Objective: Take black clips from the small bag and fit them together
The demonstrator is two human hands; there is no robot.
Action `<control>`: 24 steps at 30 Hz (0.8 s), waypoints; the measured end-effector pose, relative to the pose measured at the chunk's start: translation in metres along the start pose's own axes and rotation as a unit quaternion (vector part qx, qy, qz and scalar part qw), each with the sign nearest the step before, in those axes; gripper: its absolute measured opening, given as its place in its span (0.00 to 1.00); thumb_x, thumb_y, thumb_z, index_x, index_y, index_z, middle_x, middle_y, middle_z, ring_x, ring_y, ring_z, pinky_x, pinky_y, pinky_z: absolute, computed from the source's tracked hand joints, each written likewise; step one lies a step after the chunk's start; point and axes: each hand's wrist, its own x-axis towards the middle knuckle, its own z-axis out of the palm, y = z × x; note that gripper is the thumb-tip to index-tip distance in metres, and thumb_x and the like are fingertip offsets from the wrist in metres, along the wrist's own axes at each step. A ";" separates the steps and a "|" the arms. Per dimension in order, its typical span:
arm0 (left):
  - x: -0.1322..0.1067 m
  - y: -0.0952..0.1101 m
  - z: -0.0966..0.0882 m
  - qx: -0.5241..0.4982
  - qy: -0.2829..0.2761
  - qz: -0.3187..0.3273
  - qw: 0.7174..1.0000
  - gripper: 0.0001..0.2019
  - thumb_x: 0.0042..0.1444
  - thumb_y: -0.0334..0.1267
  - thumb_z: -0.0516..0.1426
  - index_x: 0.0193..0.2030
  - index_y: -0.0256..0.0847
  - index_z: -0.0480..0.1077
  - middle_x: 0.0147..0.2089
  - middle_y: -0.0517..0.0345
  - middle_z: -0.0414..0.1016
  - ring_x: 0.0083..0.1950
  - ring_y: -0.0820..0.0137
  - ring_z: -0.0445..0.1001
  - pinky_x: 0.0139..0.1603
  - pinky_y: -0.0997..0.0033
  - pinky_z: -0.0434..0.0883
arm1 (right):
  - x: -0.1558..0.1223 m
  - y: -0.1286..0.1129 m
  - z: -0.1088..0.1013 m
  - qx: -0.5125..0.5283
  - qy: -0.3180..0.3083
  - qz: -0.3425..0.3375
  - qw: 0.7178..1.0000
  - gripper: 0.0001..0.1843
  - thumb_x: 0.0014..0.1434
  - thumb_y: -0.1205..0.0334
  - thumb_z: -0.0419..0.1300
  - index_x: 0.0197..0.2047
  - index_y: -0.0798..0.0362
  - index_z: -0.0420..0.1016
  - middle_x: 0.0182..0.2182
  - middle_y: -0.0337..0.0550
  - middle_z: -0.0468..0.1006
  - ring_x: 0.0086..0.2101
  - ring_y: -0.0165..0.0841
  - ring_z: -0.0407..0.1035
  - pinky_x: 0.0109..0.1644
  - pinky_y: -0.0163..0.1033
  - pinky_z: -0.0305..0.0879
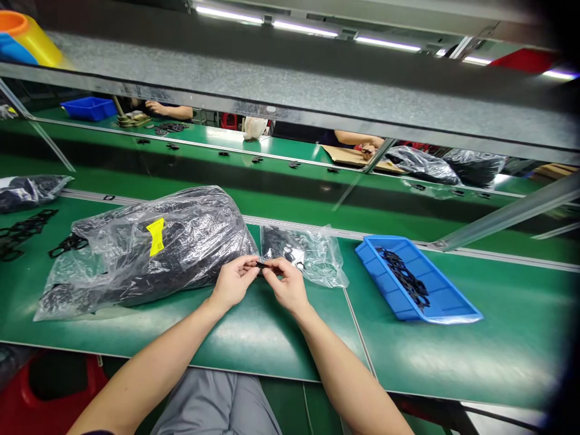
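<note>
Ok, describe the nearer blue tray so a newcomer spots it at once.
On the near green bench, find the right hand. Go right past the small bag to the tray, lying askew. Unlike the far blue tray at upper left, it shows black parts inside.

A person's bare left arm and right arm reach from the near side toward the middle, slanting inward until the left hand and right hand almost meet, each with its thumb and curled fingers pinched close together.
</note>
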 end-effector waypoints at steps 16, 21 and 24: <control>-0.002 0.010 -0.001 0.111 0.013 0.073 0.991 0.04 0.53 0.37 0.58 0.34 0.40 0.73 0.35 0.56 0.75 0.34 0.71 0.73 0.35 0.74 0.71 | -0.004 0.001 0.004 -0.026 0.005 -0.005 1.000 0.04 0.57 0.62 0.58 0.34 0.51 0.74 0.29 0.40 0.73 0.29 0.31 0.68 0.33 0.36 0.67; -0.001 0.005 -0.001 0.058 0.014 0.001 0.998 0.05 0.52 0.37 0.59 0.33 0.38 0.71 0.31 0.58 0.73 0.30 0.73 0.73 0.33 0.74 0.72 | -0.004 0.001 0.003 -0.046 -0.004 -0.030 0.998 0.04 0.57 0.63 0.58 0.34 0.52 0.74 0.28 0.40 0.73 0.28 0.31 0.67 0.33 0.37 0.66; 0.000 0.007 0.001 -0.031 0.022 -0.047 0.998 0.08 0.50 0.38 0.61 0.35 0.38 0.70 0.30 0.60 0.73 0.31 0.72 0.74 0.32 0.72 0.74 | -0.004 -0.001 0.003 -0.051 -0.008 -0.045 0.998 0.05 0.58 0.63 0.57 0.35 0.51 0.74 0.29 0.40 0.73 0.29 0.31 0.67 0.34 0.37 0.66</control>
